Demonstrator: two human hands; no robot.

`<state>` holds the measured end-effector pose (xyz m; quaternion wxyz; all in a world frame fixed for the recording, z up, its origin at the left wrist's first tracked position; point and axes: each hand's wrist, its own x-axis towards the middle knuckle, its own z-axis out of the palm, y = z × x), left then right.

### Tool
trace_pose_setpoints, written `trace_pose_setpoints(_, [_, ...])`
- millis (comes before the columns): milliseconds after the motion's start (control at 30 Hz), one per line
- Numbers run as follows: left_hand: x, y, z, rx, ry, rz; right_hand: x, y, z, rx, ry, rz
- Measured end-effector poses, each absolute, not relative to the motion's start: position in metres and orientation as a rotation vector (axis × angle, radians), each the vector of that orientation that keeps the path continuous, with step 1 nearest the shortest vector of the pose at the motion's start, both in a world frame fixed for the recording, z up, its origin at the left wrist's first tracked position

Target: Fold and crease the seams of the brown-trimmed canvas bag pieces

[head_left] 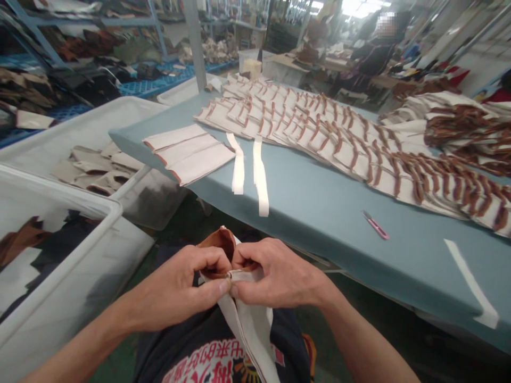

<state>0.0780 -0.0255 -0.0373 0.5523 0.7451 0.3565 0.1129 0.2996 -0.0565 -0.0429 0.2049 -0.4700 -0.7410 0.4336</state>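
Observation:
My left hand [181,287] and my right hand [271,274] meet over my lap, both pinched shut on one cream fabric piece with a brown leather edge [243,314]. The thumbs and forefingers press together at its top seam. The piece hangs down over my dark printed shirt. It is held below and in front of the blue-grey table [319,207].
On the table lie three cream pieces [187,151], two white strips [249,170], long overlapping rows of cream-and-brown pieces [359,143], a pink utility knife [375,225] and another white strip [471,282]. White bins [80,213] stand at my left. A person sits far behind.

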Motion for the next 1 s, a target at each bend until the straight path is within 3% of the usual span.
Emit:
trace_pose_setpoints(667, [0.073,-0.030,-0.047,1.711,0.866,0.370,0.297,-0.058,-0.036,-1.334,-1.922,1.323])
trace_pose_setpoints(1000, [0.083,-0.041,-0.043,1.884,0.949,0.481,0.293,-0.072,-0.036,-1.400,-2.152,0.707])
